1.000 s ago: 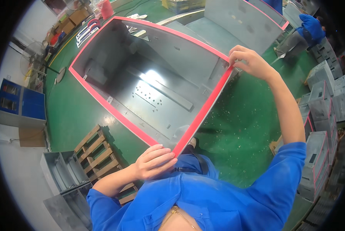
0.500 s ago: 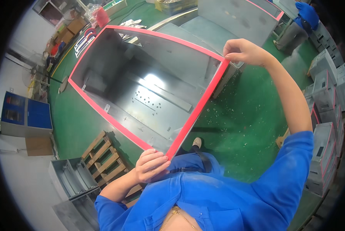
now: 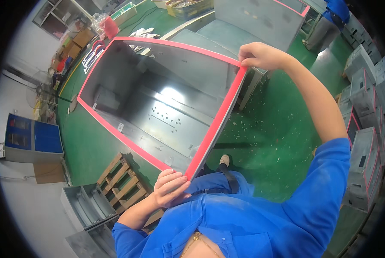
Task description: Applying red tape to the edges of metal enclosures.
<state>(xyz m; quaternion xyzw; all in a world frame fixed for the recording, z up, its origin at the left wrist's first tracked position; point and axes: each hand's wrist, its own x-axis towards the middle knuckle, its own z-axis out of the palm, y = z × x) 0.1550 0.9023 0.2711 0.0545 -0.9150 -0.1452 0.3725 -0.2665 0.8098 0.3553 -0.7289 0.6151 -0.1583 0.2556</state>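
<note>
A large grey metal cabinet box (image 3: 190, 148), its open side up, fills the middle of the view. Along its whole rim runs a flat pink strip (image 3: 220, 122). My left hand (image 3: 171, 189) is closed over the near corner, fingers bent across the strip and the thumb side out of sight. At the far right corner my right hand (image 3: 261, 56) is closed in a pinch, thumb and fingertips on the strip and edge. Inside the box show a cluster of small holes, a raised cross rail and a bright light reflection.
A wooden pallet (image 3: 125, 180) and grey metal trays (image 3: 89, 204) lie at lower left. Grey metal boxes (image 3: 362, 163) are stacked on the right. Behind stands another large grey cabinet (image 3: 257, 26). A person in blue (image 3: 332, 19) is at far right; a blue-fronted unit (image 3: 33, 137) is at left.
The box's far edge and right corner appear lower in the view, with my right hand moving down and slightly left along with them. My left hand stays on the near corner.
</note>
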